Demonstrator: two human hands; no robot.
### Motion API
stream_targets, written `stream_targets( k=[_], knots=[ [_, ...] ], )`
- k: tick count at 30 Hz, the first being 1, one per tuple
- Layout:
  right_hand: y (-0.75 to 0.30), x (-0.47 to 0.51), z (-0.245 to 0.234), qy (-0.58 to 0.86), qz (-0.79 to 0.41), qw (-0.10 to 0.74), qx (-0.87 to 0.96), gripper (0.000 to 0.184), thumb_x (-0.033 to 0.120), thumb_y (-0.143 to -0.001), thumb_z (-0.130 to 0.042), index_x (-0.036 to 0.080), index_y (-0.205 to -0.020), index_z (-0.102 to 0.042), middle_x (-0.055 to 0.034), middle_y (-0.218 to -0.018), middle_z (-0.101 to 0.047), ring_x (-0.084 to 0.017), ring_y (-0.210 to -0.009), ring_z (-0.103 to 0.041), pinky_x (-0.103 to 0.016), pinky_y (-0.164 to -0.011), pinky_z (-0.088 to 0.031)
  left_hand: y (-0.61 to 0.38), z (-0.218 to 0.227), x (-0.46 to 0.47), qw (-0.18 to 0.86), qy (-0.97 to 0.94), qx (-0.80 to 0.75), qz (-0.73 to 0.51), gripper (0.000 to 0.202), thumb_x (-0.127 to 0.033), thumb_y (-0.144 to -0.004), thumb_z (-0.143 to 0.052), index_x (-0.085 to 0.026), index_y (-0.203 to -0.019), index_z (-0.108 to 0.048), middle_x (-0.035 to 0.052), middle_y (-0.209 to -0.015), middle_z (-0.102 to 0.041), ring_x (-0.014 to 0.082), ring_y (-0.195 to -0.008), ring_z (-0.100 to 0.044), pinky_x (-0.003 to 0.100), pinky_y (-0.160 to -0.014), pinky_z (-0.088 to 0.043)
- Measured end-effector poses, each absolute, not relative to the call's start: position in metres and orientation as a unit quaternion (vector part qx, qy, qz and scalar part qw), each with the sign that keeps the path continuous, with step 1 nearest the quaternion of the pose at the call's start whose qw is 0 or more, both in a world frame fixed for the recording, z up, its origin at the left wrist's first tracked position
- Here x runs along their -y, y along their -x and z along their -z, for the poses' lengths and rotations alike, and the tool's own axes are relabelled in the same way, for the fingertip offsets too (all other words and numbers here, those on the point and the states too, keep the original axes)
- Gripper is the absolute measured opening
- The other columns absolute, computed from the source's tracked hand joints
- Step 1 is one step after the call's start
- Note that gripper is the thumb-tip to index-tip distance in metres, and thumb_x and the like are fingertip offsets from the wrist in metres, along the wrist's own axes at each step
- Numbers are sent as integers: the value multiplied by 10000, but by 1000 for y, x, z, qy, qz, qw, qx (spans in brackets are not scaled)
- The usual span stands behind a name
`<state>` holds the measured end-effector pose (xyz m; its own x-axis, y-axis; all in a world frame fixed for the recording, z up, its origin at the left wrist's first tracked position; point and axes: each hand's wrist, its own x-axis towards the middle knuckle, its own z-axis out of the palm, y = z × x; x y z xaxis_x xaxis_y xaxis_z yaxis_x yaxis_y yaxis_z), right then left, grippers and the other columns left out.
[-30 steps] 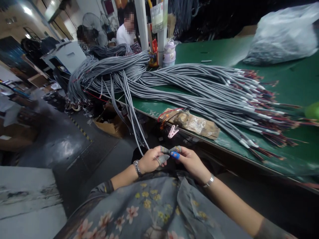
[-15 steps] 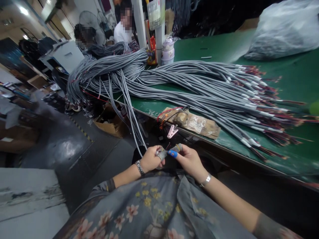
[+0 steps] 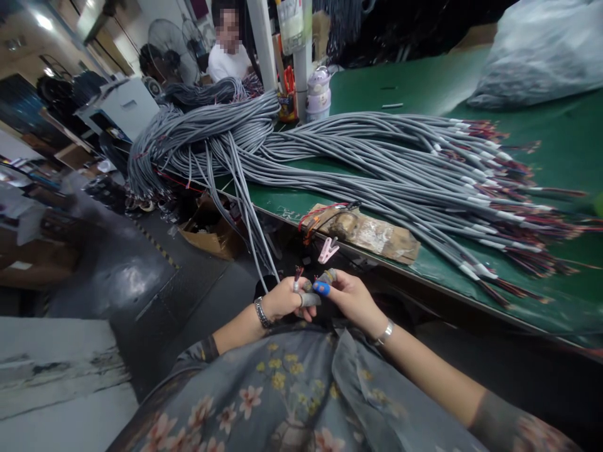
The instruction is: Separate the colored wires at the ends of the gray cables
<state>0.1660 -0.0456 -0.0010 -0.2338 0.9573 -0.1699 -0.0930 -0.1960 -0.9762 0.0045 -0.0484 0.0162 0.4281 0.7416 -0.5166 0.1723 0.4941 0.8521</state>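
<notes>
My left hand [image 3: 285,299] is closed around the end of a grey cable. Its stripped, dark reddish wires [image 3: 298,274] stick up above the fingers. Grey wraps cover some of the fingertips. Close beside it, my right hand [image 3: 354,297] makes a pinch, with a blue cover [image 3: 322,288] on the thumb and a wrap on the forefinger. A tiny dark tip shows at that pinch; what it belongs to is too small to make out. Several grey cables [image 3: 249,220] hang from the bench edge down toward my left hand.
A large bundle of grey cables [image 3: 330,169] with bared wire ends lies across the green bench [image 3: 362,85]. At the bench's front edge are a wooden block [image 3: 372,235] and a pink clip [image 3: 328,250]. A plastic bag [image 3: 541,56] stands behind. A person [image 3: 229,59] sits farther back.
My hands have drawn slightly apart at the fingertips. Wire ends now stand upright above my left hand, where before they pointed toward the clip. The view has shifted slightly.
</notes>
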Motion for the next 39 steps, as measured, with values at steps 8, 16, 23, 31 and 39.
stream_targets(
  k=[8, 16, 23, 31, 39],
  knots=[
    [-161, 43, -5, 454, -643, 415, 456, 472, 604, -520, -769, 193, -568, -541, 43, -521, -501, -102, -509, -407, -268, -537, -399, -9, -18, 59, 626, -382, -559, -386, 327, -445, -606, -693, -151, -592, -550, 22, -515, -618, 99, -405, -562, 165, -366, -287],
    [-159, 41, -3, 448, -648, 402, 466, 449, 586, -535, -768, 191, -627, -575, 15, -602, -564, -125, -573, -464, -285, -599, -431, -9, -17, 55, 621, -346, -570, -412, 323, -440, -577, -689, -163, -559, -524, 1, -458, -578, 78, -338, -484, 174, -350, -252],
    [-158, 31, -4, 457, -645, 386, 476, 440, 583, -549, -749, 201, -699, -589, -9, -682, -609, -163, -653, -524, -312, -655, -469, -11, -12, 50, 641, -367, -561, -374, 237, -370, -585, -640, -164, -564, -523, -3, -452, -577, 67, -325, -460, 169, -346, -241],
    [-157, 32, -2, 460, -658, 401, 442, 432, 566, -536, -777, 194, -663, -596, 5, -651, -600, -144, -628, -504, -300, -659, -446, -11, -9, 49, 642, -383, -549, -374, 236, -349, -623, -652, -162, -567, -520, -8, -464, -579, 67, -322, -469, 170, -335, -253],
    [-157, 33, -9, 450, -692, 388, 409, 456, 578, -531, -781, 184, -701, -625, 7, -662, -607, -123, -599, -475, -271, -601, -406, -9, -9, 49, 653, -372, -545, -372, 295, -394, -613, -684, -161, -549, -516, -9, -439, -560, 66, -306, -447, 176, -322, -237]
  ],
)
